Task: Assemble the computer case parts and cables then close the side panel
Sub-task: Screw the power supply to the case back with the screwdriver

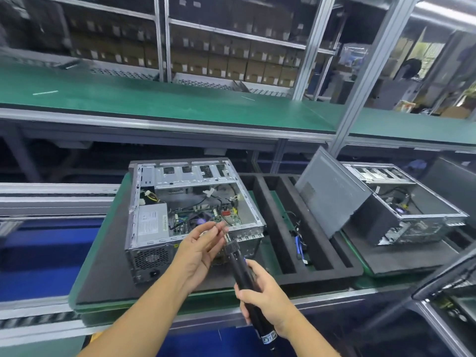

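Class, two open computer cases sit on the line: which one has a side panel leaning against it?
The right case: a grey panel leans on its left side. The left case has none.

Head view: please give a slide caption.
Right hand grips electric screwdriver; left hand pinches its tip beside open computer case.

Right hand (260, 292) grasps electric screwdriver (244, 276); left hand (203, 249) pinches its tip.

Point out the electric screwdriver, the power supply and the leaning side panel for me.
electric screwdriver (243, 275), head view, black barrel.
power supply (152, 222), head view, labelled top face.
leaning side panel (332, 194), head view, middle of grey face.
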The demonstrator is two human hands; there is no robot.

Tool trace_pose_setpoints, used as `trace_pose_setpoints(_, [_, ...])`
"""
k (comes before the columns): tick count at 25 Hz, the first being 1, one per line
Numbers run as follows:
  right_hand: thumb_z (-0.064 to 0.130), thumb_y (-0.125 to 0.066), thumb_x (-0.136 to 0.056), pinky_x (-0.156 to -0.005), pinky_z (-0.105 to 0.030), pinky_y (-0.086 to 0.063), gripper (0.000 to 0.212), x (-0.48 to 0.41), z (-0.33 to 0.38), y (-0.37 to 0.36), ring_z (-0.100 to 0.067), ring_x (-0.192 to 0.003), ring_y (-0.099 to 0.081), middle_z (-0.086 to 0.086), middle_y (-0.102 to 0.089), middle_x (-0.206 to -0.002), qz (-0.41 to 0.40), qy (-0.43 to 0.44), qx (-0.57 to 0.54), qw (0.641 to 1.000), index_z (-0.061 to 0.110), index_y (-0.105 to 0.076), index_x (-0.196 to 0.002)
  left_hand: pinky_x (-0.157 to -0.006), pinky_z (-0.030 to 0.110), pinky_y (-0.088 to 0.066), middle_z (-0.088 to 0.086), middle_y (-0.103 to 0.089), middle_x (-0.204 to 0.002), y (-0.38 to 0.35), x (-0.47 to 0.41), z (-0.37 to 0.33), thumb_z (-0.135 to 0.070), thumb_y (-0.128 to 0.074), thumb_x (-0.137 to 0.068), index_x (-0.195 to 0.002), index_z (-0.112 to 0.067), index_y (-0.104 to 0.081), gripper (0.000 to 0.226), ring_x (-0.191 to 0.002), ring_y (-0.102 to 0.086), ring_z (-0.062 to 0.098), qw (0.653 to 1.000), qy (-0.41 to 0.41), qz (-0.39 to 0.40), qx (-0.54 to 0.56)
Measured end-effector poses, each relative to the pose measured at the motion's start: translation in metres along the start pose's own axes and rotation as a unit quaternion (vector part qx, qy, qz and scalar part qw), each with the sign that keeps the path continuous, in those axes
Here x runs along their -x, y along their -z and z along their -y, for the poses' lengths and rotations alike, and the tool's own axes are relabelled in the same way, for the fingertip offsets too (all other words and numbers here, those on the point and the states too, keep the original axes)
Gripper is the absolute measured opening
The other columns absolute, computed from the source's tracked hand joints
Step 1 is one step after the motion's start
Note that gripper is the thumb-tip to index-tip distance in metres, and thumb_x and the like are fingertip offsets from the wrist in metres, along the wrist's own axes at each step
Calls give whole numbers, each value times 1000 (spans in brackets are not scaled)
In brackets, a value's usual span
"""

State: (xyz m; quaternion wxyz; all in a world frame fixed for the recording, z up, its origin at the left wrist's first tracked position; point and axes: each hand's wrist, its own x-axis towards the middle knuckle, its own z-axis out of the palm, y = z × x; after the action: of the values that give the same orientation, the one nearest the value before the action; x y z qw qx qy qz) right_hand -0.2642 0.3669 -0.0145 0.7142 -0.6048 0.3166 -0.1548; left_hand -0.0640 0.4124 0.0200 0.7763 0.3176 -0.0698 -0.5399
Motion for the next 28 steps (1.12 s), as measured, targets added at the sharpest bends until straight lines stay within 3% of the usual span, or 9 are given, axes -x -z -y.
trace_pose_setpoints(8, [10,-68,-84,-54,-35,-51,61,1,-2,-7,-26,-58,-56,-6,-66,-92,6,3,82,997,43,-52,-132,-69,25,-60,16,-70,-116,17,-6,-9,0,-70,-77,-112,-4,-62,36,-101,-72,23,999,-2,3,-32])
trace_pose_setpoints(12, [10,-68,-84,-55,-37,-51,60,1,-1,-10,-26,-58,-57,-6,-66,-90,2,4,93,996,43,-52,-131,-69,25,-59,17,-70,-117,23,-6,-10,1,-71,-78,-109,-4,-64,32,-105,-70,25,999,14,15,-36])
trace_pose_setpoints(20, [12,-67,-82,-59,-39,-56,62,4,1,-12,-23,-60,-58,-1,-68,-87,-1,2,120,993,60,-54,-120,-72,26,-59,19,-69,-118,29,-4,-6,-5,-72,-81,-123,3,-59,44,-108,-69,26,998,12,5,-61])
trace_pose_setpoints(28, [14,-65,-79,-59,-37,-57,65,0,0,-19,-20,-60,-62,4,-68,-89,-26,12,165,986,61,-52,-122,-64,25,-59,13,-72,-114,35,-5,-8,-14,-73,-79,-114,-7,-70,36,-104,-71,23,995,26,-15,-95])
